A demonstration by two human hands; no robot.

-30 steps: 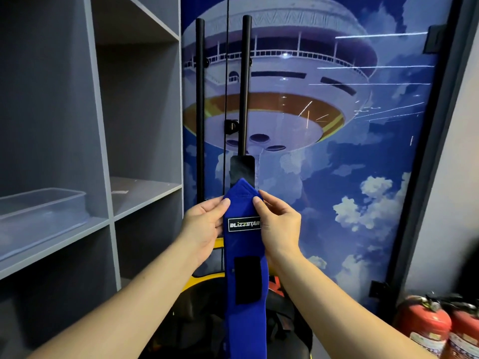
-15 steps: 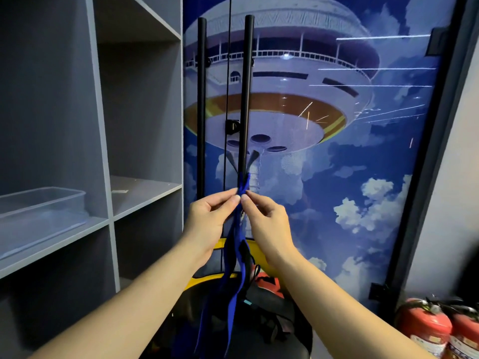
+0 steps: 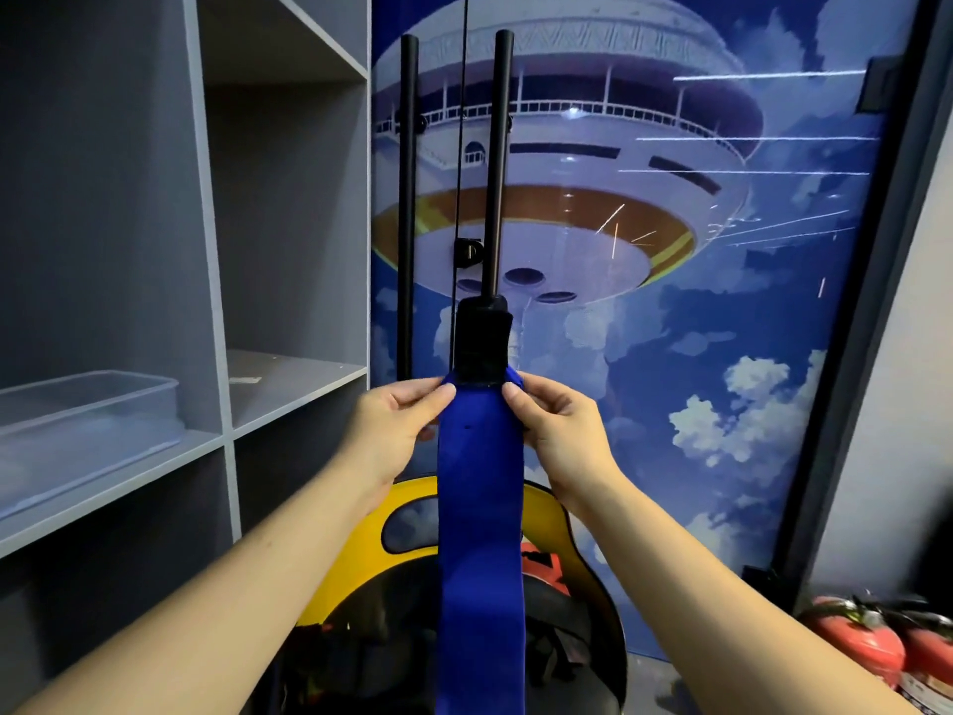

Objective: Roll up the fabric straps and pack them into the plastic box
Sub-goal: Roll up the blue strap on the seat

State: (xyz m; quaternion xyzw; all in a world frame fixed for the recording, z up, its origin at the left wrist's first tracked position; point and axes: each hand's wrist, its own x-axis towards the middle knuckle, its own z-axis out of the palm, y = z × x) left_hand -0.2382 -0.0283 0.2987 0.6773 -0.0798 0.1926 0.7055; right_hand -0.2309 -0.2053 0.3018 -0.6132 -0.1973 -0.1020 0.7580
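Half a second ago the blue strap [image 3: 479, 508] hung edge-on and twisted — now it faces the camera flat, its black tab [image 3: 482, 343] standing above the hands. The left hand [image 3: 397, 430] and right hand [image 3: 557, 430] pinch its top edges, ready to start rolling. The plastic box [image 3: 87, 420] sits on the shelf [image 3: 289, 389] left of the strap, with open air between them
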